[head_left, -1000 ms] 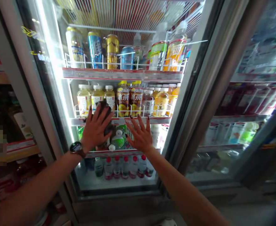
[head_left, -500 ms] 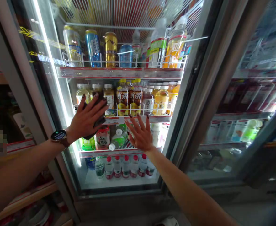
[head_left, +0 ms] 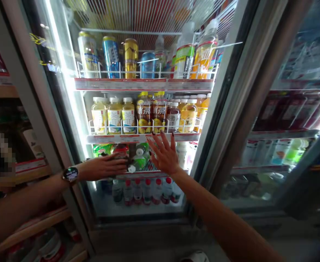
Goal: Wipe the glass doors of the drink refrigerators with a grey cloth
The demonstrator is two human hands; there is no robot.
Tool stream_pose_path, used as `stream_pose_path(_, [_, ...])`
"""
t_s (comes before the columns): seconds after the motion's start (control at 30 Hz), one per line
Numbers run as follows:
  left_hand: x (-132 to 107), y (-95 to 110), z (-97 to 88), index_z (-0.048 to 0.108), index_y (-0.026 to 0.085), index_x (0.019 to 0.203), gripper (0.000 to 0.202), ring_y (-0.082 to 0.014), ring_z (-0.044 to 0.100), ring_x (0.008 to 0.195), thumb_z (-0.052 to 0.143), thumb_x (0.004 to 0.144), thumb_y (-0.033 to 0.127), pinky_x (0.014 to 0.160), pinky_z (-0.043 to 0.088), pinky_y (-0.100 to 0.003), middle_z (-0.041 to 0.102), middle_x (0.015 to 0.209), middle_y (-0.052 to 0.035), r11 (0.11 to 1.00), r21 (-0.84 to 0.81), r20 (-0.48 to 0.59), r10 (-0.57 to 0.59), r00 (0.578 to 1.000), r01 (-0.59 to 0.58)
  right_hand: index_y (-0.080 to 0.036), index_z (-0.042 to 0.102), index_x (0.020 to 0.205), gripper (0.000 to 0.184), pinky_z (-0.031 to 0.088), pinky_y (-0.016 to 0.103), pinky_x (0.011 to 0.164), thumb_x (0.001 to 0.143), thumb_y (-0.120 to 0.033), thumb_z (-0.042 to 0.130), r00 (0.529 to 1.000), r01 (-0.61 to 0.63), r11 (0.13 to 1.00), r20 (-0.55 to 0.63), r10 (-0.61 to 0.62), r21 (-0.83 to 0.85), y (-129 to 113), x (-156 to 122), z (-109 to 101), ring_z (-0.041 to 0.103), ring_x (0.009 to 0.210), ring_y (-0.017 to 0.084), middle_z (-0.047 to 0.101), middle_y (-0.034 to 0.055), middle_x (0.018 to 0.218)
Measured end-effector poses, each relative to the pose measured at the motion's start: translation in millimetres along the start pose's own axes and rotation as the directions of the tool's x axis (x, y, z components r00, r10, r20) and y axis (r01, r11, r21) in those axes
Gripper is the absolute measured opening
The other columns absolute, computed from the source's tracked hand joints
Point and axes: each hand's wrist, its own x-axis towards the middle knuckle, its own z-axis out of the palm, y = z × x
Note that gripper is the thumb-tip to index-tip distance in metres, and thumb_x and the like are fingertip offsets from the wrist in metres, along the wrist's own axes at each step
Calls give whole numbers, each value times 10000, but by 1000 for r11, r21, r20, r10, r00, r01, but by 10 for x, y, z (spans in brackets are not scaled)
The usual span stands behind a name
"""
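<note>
Lit fridge shelves [head_left: 116, 84] behind a glass door [head_left: 220, 112] hold cans [head_left: 131, 56] up top, upright tea bottles [head_left: 144, 114] midway and red-capped water bottles [head_left: 147, 192] below. Before tipped green bottles [head_left: 141, 160], the left hand [head_left: 104, 167] lies over a dark cloth [head_left: 122, 155], fingers close together, grip unclear; the right hand [head_left: 164, 154] spreads its fingers against the door.

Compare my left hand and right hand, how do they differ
Your left hand points sideways; your right hand points mostly upward. The left hand's fingers lie close together, the right hand's are spread. A watch sits on the left wrist; none shows on the right. Both hands are in front of the same lit drinks fridge.
</note>
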Motion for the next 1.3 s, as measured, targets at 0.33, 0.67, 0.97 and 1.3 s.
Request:
stream_pose_path(0.33, [452, 211, 139, 442, 249, 1587, 648, -281, 310, 1599, 597, 959, 299, 1355, 185, -539, 505, 1614, -69, 898, 48, -273, -408, 871, 437, -298, 39, 1700, 834, 125, 654, 1341, 1008, -322, 504, 999, 21, 1000, -43, -21, -2, 9, -6, 4, 147, 1648, 291, 324, 26, 1726])
stream_pose_path(0.67, [269, -350, -361, 437, 315, 1577, 592, -209, 317, 1597, 546, 995, 298, 1358, 186, -492, 500, 1621, -18, 950, 70, -211, -283, 936, 303, -247, 160, 1694, 802, 122, 661, 1334, 986, -288, 536, 995, 45, 999, -91, -43, 20, 3, 4, 0, 141, 1650, 309, 340, 58, 1722])
stream_pose_path(0.97, [547, 251, 222, 467, 212, 1569, 621, -271, 346, 1583, 600, 973, 325, 1349, 204, -505, 492, 1623, -82, 926, 90, -292, -328, 898, 367, -247, 198, 1688, 759, 129, 654, 1332, 994, -306, 500, 995, 40, 999, -94, -39, 2, 15, -9, 27, 154, 1649, 298, 373, 56, 1710])
stream_pose_path(1.3, [234, -244, -125, 470, 281, 1566, 561, -218, 300, 1603, 554, 1011, 285, 1366, 162, -494, 461, 1646, -36, 991, 77, -100, -105, 989, 113, -246, 225, 1681, 734, 125, 651, 1335, 1001, -316, 492, 995, 50, 999, -87, -50, -3, 8, 7, -1, 121, 1655, 293, 338, 50, 1727])
